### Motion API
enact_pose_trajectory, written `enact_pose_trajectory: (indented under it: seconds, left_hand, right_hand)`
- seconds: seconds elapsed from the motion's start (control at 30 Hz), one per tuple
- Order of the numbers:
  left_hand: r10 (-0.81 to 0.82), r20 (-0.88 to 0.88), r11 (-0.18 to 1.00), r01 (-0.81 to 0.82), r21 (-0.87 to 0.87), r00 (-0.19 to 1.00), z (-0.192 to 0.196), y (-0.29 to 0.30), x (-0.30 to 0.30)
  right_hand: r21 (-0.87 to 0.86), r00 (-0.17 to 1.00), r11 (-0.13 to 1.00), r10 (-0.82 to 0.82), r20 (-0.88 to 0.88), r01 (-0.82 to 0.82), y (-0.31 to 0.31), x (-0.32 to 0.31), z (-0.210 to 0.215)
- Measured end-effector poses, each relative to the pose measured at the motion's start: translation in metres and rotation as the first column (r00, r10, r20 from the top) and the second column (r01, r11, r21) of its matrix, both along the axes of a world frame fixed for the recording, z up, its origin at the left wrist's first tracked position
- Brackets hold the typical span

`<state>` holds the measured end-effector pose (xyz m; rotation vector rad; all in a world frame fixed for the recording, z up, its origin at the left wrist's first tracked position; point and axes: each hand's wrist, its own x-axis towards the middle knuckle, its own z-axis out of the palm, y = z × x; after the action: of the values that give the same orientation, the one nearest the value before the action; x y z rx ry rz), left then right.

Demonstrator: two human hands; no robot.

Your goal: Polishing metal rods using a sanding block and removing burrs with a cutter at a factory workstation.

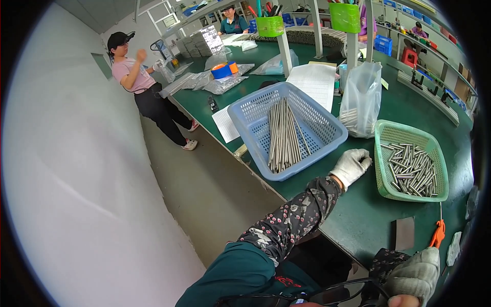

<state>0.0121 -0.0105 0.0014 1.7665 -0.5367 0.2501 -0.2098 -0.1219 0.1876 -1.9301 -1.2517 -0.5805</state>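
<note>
My left hand (352, 168), in a pale work glove and a dark flowered sleeve, rests on the green table between two plastic baskets. Its fingers are curled closed; whatever they may hold is hidden. Left of it, the blue basket (249, 134) contains a bundle of long thin metal rods (284, 138). Beyond it on the right, the green basket (384, 188) has many short metal pins (413, 171) inside. My right hand (415, 276), gloved too, is at the lower right with fingers bent. An orange-handled tool (438, 234) with a thin metal shaft touches or nearly touches it.
A clear plastic bag (362, 100) of metal pieces stands behind the baskets, beside paper sheets (313, 82). A brown pad (404, 233) lies near my right hand. Orange and blue tape rolls (222, 70) sit on plastic wrap. A person (137, 82) stands at the table's left.
</note>
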Motion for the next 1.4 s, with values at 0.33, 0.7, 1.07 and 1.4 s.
enact_pose_trajectory:
  seconds: [0.33,0.7,1.07,1.4]
  left_hand:
    - [0.004,0.016,1.000,-0.004,0.018,1.000,0.001,0.000,0.000]
    - [-0.008,0.024,1.000,0.008,0.012,1.000,-0.001,-0.004,0.001]
    - [0.003,-0.013,1.000,-0.003,0.004,1.000,0.000,-0.001,-0.001]
    - [-0.010,0.008,1.000,0.010,0.009,1.000,-0.001,0.001,0.001]
  right_hand:
    - [-0.016,1.000,1.000,-0.012,0.006,0.012,-0.004,-0.001,0.004]
    - [-0.066,1.000,0.998,-0.006,-0.018,0.005,-0.009,-0.002,0.007]
    - [-0.009,0.999,0.999,-0.035,-0.002,0.035,-0.003,-0.003,0.005]
    - [-0.041,1.000,0.999,-0.018,-0.014,0.017,-0.003,-0.001,0.005]
